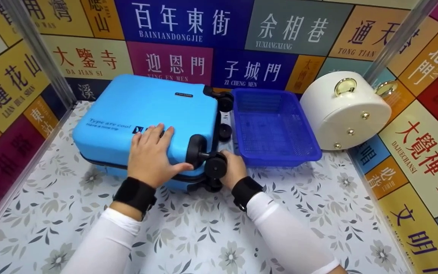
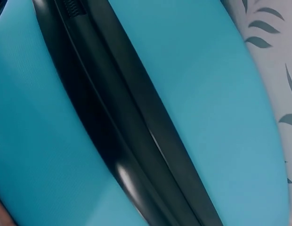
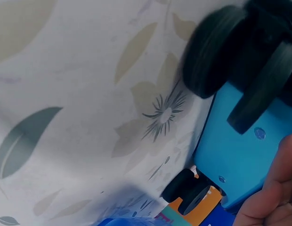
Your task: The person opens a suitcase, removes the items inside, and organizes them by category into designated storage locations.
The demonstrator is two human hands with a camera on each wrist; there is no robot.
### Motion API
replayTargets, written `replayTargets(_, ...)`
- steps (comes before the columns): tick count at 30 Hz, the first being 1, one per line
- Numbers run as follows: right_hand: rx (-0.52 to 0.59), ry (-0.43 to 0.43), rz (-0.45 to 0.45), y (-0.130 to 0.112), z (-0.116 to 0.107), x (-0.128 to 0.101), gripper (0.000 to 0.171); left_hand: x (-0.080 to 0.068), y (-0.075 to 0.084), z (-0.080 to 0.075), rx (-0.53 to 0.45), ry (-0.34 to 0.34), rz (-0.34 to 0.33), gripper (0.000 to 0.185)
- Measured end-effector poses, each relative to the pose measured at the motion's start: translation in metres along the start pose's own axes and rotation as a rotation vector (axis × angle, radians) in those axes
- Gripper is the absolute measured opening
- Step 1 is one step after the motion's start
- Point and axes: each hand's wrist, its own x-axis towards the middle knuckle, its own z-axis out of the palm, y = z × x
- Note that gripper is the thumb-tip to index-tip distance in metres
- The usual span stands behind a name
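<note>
Left hand point(image 1: 151, 154) spread flat on blue suitcase point(image 1: 143, 114), right hand point(image 1: 232, 167) gripping its wheel point(image 1: 216, 166), blue basket point(image 1: 276, 129) beside.

A: Bright, even light from above in the head view; only soft, short shadows under the blue suitcase point(image 1: 143, 114) and the basket point(image 1: 276, 129). Small glare on the gold ring of the white case point(image 1: 345, 86).

B: Mild bending of the wall lines toward the edges, too. Sharp enough to read the signs.

A: Left wrist view very close, soft all over, with a pale glint on the black zip band point(image 2: 127, 181).

B: Right wrist view blurred: wheels point(image 3: 216, 49) smeared, fingertip point(image 3: 278, 188) out of focus, leaf print hazy.
</note>
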Motion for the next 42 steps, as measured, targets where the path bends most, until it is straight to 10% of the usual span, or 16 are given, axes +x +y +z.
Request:
replayTargets(8,-0.045,0.035,-0.033,0.0,0.001,-0.002,0.013,0.005,0.012,0.005,0.022,0.025,-0.033,0.121)
replayTargets(16,0.088,0.067,0.141,-0.002,-0.001,-0.004,0.026,0.014,0.032,0.008,0.029,-0.019,-0.103,0.121)
replayTargets(22,0.102,0.066,0.17,-0.001,-0.002,-0.004,0.031,0.018,-0.003,-0.008,-0.005,-0.086,-0.007,0.115)
replayTargets(29,0.101,0.075,0.149,-0.003,-0.004,-0.004,0.03,0.011,-0.051,-0.014,0.027,-0.019,-0.05,0.128)
replayTargets(42,0.093,0.133,0.188,0.0,-0.002,-0.006,0.031,0.014,-0.028,-0.004,0.05,0.0,-0.104,0.126)
